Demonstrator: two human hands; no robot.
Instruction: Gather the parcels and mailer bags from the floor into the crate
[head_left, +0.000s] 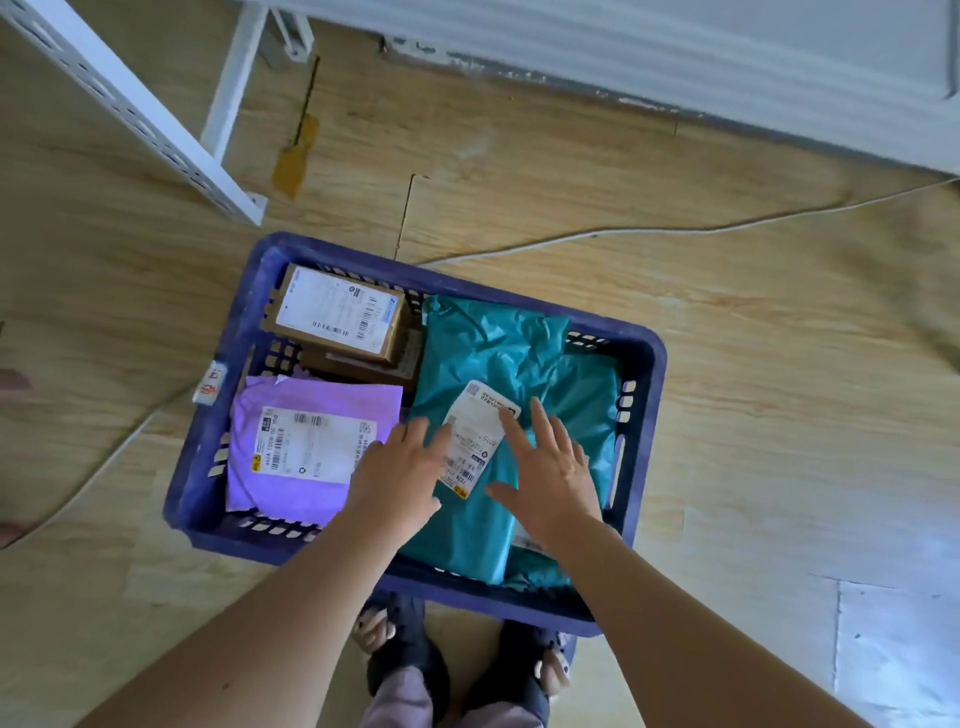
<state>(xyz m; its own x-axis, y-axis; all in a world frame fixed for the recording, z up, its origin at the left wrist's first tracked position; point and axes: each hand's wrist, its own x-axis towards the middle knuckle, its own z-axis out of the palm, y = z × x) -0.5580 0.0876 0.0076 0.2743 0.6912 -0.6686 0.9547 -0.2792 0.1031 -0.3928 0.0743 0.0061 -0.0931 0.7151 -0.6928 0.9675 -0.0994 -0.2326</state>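
Teal mailer bag (498, 343) lies in crate (644, 353) under both hands — left hand (400, 473) and right hand (550, 467) flat, fingers spread, gripping nothing. Soft, light, slippery film, likely — take by edge or pinch fold. Purple mailer bag (311, 405) left of hands, cardboard box (337, 312) beyond.

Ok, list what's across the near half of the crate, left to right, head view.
Purple bag, left hand, white label, right hand. The teal bag spreads beneath both hands, so I leave it out.
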